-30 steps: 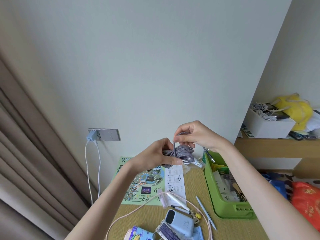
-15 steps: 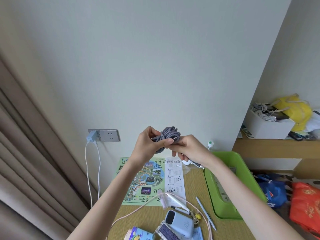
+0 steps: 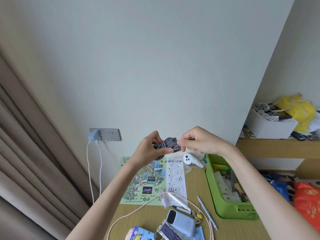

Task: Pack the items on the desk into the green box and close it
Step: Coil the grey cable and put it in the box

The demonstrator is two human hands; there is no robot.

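Note:
A coiled grey braided cable (image 3: 168,144) is held up in the air above the desk's back edge. My left hand (image 3: 152,149) grips the coil from the left. My right hand (image 3: 199,142) pinches the cable's end at the coil's right side. The green box (image 3: 230,207) stands open at the desk's right, with papers and small packets inside. On the desk lie a white earbud case (image 3: 190,159), a pale blue power bank (image 3: 181,224), a pink cable (image 3: 138,210), a pen (image 3: 207,213) and a printed map sheet (image 3: 147,181).
A wall socket with a blue charger (image 3: 93,135) and white cords sits to the left, beside a beige curtain (image 3: 26,153). A wooden shelf at right carries a white box (image 3: 270,127) and a yellow bag (image 3: 297,110). Red and blue bags (image 3: 308,200) lie beyond the desk's right edge.
Both hands with the cable coil lifted from near the box toward the middle, then my right hand shifted to the coil's right end. The earbud case has come into view.

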